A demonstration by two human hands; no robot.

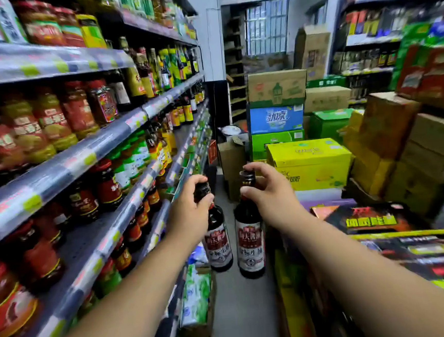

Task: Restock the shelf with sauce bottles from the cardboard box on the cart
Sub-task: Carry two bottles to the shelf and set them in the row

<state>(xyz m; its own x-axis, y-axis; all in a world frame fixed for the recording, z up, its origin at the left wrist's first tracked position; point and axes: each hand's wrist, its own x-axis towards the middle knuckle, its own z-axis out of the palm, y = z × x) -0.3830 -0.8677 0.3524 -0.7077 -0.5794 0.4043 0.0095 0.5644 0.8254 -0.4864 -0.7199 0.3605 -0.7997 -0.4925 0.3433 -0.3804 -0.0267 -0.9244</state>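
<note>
Shelf point(62, 166) ran down the far left, its tiers packed with red-lidded jars point(76, 111) and, further back, dark shelf bottles point(186, 109). Left hand point(189, 206) was out in front, just beside the shelf edge, fingers curled round the neck of the left bottle point(219, 238) under its cap. That bottle was upright, dark, with a red-and-white label, held in the air over the floor point(241, 314). Right bottle point(250, 243) was just beside it, same kind, upright, with a narrow gap between the two. Right hand point(268, 191) gripped its neck from the right, thumb on the near side, fingers wrapped up by the cap. Both bottles were in the aisle, not on the shelf. Behind were a blue box point(275, 119) and a yellow box point(308, 160), with brown cartons point(401, 139) at far right.
</note>
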